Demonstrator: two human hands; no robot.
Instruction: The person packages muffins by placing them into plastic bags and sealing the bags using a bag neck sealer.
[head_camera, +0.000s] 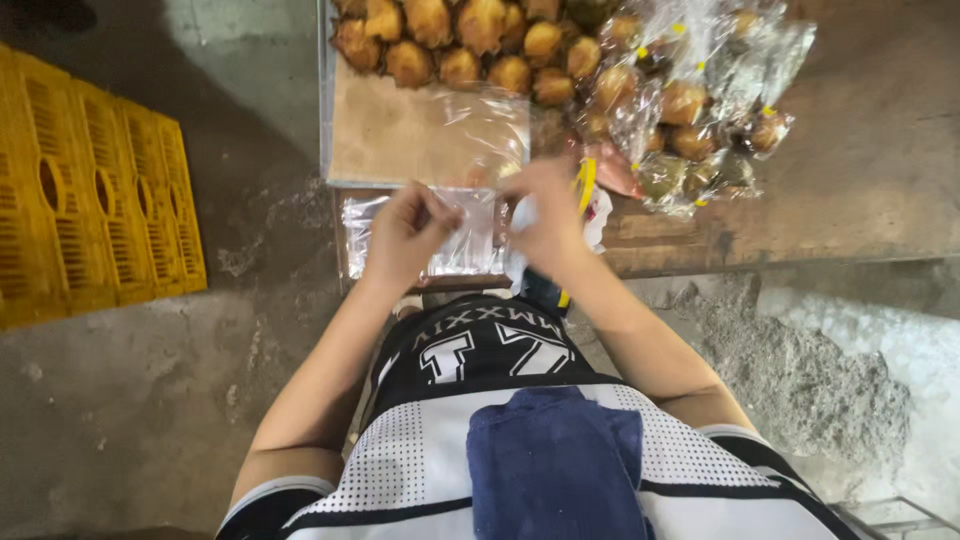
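A thin, see-through plastic bag (470, 215) is pinched between the left hand (405, 235) and right hand (545, 215), fingers curled tight.

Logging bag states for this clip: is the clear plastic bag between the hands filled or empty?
Apparently empty: the clear bag between left hand and right hand looks flat and see-through.

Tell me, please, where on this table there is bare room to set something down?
The brown paper in the tray, below the loose buns, is bare. So is the table right of the bagged buns. It is crowded around both hands, left and right.
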